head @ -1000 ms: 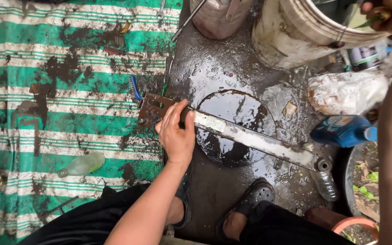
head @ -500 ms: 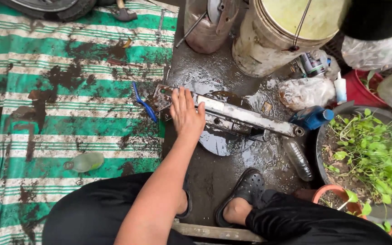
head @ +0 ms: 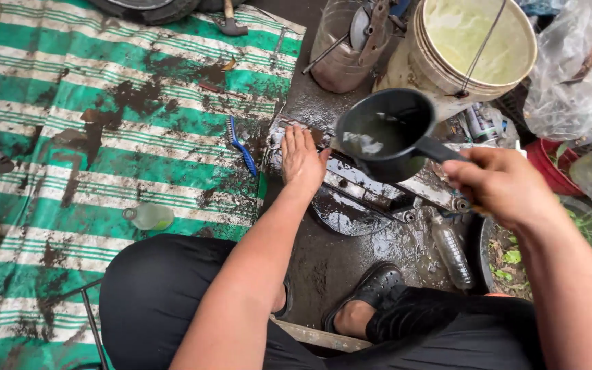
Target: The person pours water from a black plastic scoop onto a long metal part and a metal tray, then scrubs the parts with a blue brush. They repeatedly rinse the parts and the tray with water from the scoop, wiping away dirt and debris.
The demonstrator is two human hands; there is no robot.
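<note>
Currently the right hand (head: pixel 505 186) is closed around the handle of a black scoop (head: pixel 386 133), which it holds in the air above the work, the bowl roughly level with a little water visible inside. Left hand (head: pixel 301 159) lies flat, fingers spread and holding nothing, palm down on the near end of a long grey metal part (head: pixel 368 186).

Metal part lies across a dark round basin (head: pixel 347 216) on wet, muddy ground (head: pixel 323 264); its right end is hidden behind the right hand. Scoop hangs directly over the middle of the part, not touching it.

Surroundings:
- Cream plastic bucket (head: pixel 477 48) with a wire handle, just behind the scoop, holding pale greenish liquid.
- Clear container (head: pixel 340 51) with metal tools standing in it, left of the bucket.
- Blue-handled brush (head: pixel 242 146) on the edge of a green-and-white striped tarp (head: pixel 70 123), just left of the left hand; tarp heavily smeared with mud.
- Small clear bottle (head: pixel 149 217) lying on the tarp near the person's knee.
- Hammer (head: pixel 231 20) at the tarp's far edge.
- Clear plastic bottle (head: pixel 452 252) lying on the ground beside the basin, near a black sandal (head: pixel 371 288).
</note>
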